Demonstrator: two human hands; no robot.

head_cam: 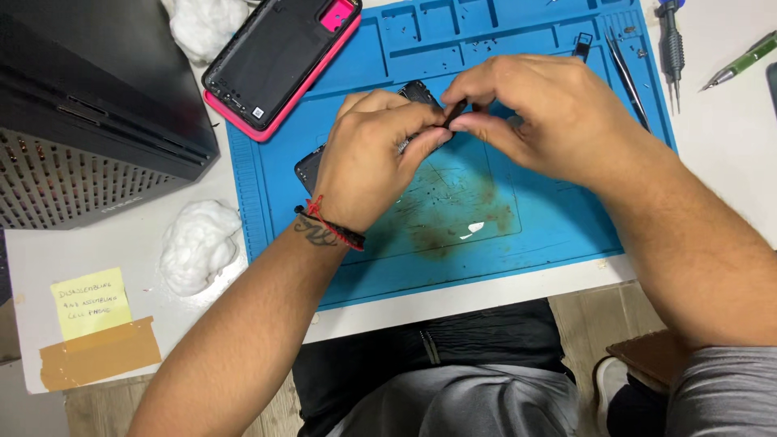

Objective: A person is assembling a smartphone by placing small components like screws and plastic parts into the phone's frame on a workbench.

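Fingertips of both hands pinch one small black strip-shaped part (453,112) above a dark opened phone (312,166) on the blue silicone repair mat (534,235): left hand (368,158) and right hand (530,109) are both clamped on it.

1. Both hands, left (368,158) and right (534,113), crowd the middle of the blue mat (534,235) over a dark phone (312,168), blocking passage there.
2. The mat's near half lies open below the hands.
3. A pink case (283,61) takes the mat's far left corner.
4. Tweezers (627,73) line the right edge, with a screwdriver (672,48) and pen (740,61) beyond.
5. A black box (89,105) and cotton wads (198,243) hem in the left.
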